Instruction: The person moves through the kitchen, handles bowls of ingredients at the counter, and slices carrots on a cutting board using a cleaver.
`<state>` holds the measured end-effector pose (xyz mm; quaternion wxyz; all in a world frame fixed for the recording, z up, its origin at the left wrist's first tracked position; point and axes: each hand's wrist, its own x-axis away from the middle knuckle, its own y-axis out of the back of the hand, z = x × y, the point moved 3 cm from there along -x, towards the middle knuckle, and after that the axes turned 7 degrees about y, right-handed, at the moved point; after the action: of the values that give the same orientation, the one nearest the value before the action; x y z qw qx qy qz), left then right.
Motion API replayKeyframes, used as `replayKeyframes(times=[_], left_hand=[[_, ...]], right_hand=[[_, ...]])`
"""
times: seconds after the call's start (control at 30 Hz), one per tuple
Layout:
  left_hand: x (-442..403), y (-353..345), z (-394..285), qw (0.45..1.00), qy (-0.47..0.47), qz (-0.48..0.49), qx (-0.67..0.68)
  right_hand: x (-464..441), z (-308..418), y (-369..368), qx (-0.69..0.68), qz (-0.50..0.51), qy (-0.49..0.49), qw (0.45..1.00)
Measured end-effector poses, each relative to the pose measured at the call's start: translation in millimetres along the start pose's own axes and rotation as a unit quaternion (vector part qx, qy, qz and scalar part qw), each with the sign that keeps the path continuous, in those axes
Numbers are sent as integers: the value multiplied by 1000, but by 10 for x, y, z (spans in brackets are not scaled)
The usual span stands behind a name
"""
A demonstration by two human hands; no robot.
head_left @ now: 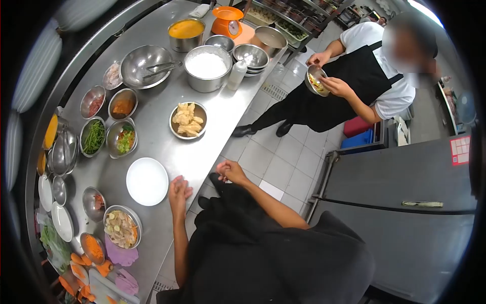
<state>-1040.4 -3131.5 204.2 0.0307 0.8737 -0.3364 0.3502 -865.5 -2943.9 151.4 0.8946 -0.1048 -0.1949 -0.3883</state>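
Observation:
My left hand (179, 191) is over the edge of the steel table, just beside a round white plate (147, 181), with its fingers apart and nothing in them. Past the table's edge, over the floor, my right hand (231, 172) has its fingers curled together; whether they hold anything is hidden. A steel bowl of pale yellow battered pieces (188, 120) stands on the table beyond the plate. Left of the plate are bowls of green beans (93, 137) and chopped vegetables (124, 140). Nearer lies a bowl of sliced mixed food (121, 229).
A co-worker in a black apron (354, 81) stands across the aisle holding a small bowl (317, 81). Pots, a squeeze bottle (237, 76) and an orange scale (227, 23) are at the table's far end. A grey fridge (400, 177) stands at the right.

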Motion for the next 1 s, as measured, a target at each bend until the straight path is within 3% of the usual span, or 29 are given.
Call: replayKeyframes(times=[0.17,0.4,0.47,0.5,0.53,0.6,0.63,0.7,0.8,0.83,1.0], left_hand=[[194,266,112,998,14,-39,-36],[-17,-87,-293,995,-80,-42,-28],[-445,-303,-540,989,-107,-62,-87],[-632,-435,-687,983,-156,-84,-50],[-1021,-421,-694,966,-192,-138,-104],[-1287,-559,-913,985,-49,-141,-82],[-1370,-544,-974,984,-50,-151,-77],[-1541,-617,-951,991,20,-78,-104],[-1720,-512,-879,998,-20,-35,-44],[-1697,-481,-912,995,-49,-65,-56],[-1375,-226,-1124,994,-92,-54,12]], right_hand=[[51,-117,-100,93,124,-13,988],[-51,18,-137,7,89,7,996],[-46,3,-75,-73,40,28,996],[-25,-11,-64,-71,59,17,996],[-3,21,7,-93,22,22,995],[46,113,114,-109,1,25,994],[89,154,189,-106,-14,26,994],[146,222,342,-104,-34,24,994],[192,207,492,-108,-27,15,994],[189,208,532,-113,-35,13,993],[18,338,857,-272,-178,67,944]])
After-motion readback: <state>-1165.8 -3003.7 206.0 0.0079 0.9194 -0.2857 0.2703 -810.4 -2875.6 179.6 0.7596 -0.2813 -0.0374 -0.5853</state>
